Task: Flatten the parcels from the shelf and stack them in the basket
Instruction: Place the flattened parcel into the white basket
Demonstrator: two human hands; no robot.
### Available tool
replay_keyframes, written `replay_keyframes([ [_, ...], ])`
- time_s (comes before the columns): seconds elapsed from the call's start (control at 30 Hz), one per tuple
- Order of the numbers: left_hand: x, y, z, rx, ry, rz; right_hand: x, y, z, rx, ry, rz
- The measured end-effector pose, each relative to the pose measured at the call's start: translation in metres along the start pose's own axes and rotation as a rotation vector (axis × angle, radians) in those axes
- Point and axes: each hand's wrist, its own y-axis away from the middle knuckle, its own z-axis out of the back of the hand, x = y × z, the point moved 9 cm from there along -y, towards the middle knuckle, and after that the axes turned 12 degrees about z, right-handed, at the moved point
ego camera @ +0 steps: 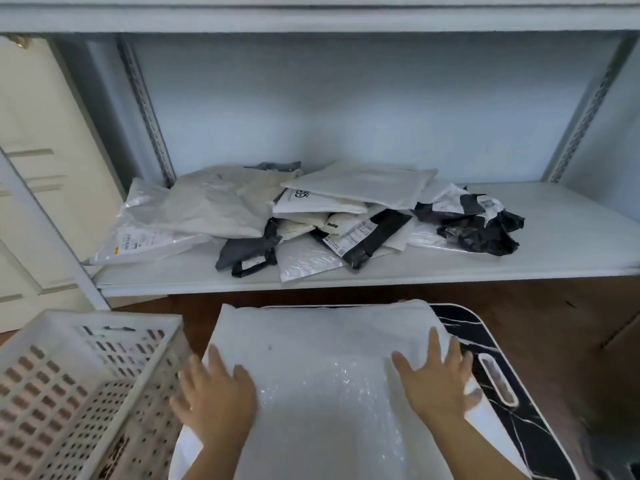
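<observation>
A large white bubble-mailer parcel [322,362] lies flat on a black marbled board [519,407] in front of me. My left hand [216,396] presses on its left side with fingers spread. My right hand [438,379] presses on its right side, fingers straight. A pile of several white, grey and black parcels [311,216] sits on the white shelf [554,251] beyond. The white perforated basket [86,386] stands at the lower left; I see nothing lying in it.
A second shelf board [311,15] runs overhead. Slotted uprights [145,109] frame the shelf's back corners. A cream cabinet [45,161] stands at the left. Brown wooden floor [571,327] shows on the right.
</observation>
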Motion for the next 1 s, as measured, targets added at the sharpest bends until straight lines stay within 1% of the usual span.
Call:
replay_keyframes([
  [0.03,-0.024,0.01,-0.003,0.019,-0.041,-0.123,0.017,-0.009,-0.01,0.066,0.059,0.13],
  [0.07,-0.051,0.021,-0.014,0.007,-0.126,-0.277,0.029,-0.019,-0.023,0.113,0.106,0.212],
  [0.1,-0.063,0.024,-0.03,0.037,-0.227,-0.381,0.037,-0.023,-0.033,0.142,0.164,0.284],
  [0.17,-0.087,0.025,-0.052,0.07,-0.365,-0.519,0.047,-0.033,-0.052,0.173,0.274,0.387],
  [0.27,-0.106,0.032,-0.085,0.031,-0.433,-0.753,0.063,-0.045,-0.071,0.096,0.377,0.569],
  [0.3,-0.107,0.03,-0.091,0.031,-0.431,-0.781,0.06,-0.046,-0.084,0.171,0.39,0.566],
  [0.33,-0.1,0.024,-0.105,0.106,-0.429,-0.761,0.057,-0.048,-0.096,0.189,0.409,0.57],
  [0.4,-0.087,0.012,-0.128,0.107,-0.384,-0.75,0.053,-0.054,-0.119,0.158,0.464,0.597],
  [0.47,-0.079,0.005,-0.143,0.061,-0.33,-0.756,0.051,-0.056,-0.128,0.085,0.482,0.637],
  [0.57,-0.088,0.001,-0.158,0.056,-0.349,-0.756,0.052,-0.069,-0.138,0.066,0.465,0.657],
  [0.67,-0.097,-0.003,-0.159,0.086,-0.362,-0.729,0.054,-0.079,-0.137,0.066,0.484,0.639],
  [0.73,-0.099,-0.004,-0.162,0.078,-0.356,-0.729,0.055,-0.082,-0.137,0.059,0.489,0.642],
  [1.0,-0.089,0.002,-0.163,0.114,-0.395,-0.727,0.049,-0.071,-0.139,0.11,0.477,0.627],
])
